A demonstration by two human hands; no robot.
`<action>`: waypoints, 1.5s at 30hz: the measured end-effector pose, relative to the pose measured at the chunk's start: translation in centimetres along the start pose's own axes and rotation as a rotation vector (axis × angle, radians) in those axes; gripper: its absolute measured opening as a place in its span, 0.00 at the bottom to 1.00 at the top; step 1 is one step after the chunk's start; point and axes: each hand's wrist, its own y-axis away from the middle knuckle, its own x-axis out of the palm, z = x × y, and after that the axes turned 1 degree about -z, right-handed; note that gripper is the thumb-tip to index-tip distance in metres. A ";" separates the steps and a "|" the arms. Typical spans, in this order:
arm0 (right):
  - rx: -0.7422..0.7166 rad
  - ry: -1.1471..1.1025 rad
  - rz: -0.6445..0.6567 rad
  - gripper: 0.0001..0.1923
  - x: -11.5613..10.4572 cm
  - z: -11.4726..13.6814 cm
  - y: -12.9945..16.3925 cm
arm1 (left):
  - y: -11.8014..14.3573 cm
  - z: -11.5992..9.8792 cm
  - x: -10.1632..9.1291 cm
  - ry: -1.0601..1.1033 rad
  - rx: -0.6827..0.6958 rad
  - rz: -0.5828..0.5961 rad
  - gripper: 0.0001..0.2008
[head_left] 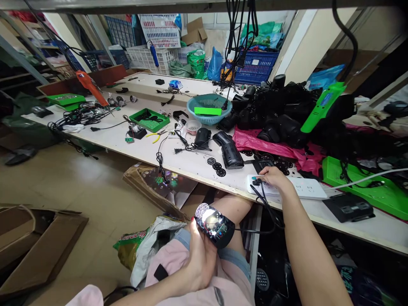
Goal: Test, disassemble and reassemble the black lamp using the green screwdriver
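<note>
Here we grip the lit lamp head (214, 224) in our left hand (199, 257), fingers closed round it at six o'clock, face up for checking; our right hand (274, 177) pinches the plug (256, 182) on the power strip (302, 188) at the table (191, 163) edge.

arms: bare, no sleeves | top: pink | shorts: blue denim

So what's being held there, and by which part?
The left hand grips a small black lit device by its lower end. The right hand rests on a plug in the white power strip.
</note>
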 end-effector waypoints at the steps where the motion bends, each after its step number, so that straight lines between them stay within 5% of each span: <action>1: 0.007 -0.001 0.002 0.16 0.0 0.0 0.0 | -0.1 0.0 -0.1 -0.007 -0.003 0.003 0.23; 8: 0.020 -0.038 -0.012 0.13 0.1 0.3 0.3 | -0.4 -0.3 0.9 0.046 0.013 -0.040 0.21; 18: -0.209 -0.319 -0.032 0.16 -0.6 0.4 3.7 | -1.3 -1.9 3.2 -0.127 0.003 -0.060 0.26; 23: -0.234 -0.477 -0.205 0.24 -1.8 0.5 6.1 | -2.5 -2.8 4.5 -0.130 -0.069 -0.028 0.26; 27: -0.220 -0.511 -0.319 0.20 -2.3 2.3 11.1 | -3.3 -3.4 5.9 -0.122 -0.196 0.030 0.25; 34: -0.464 -0.413 -0.282 0.08 0.0 7.0 19.1 | -3.6 -4.2 8.5 -0.234 -0.249 0.042 0.25; 45: -0.701 -0.425 -0.394 0.09 2.5 8.6 20.3 | -3.2 -4.4 9.0 -0.439 -0.115 0.099 0.24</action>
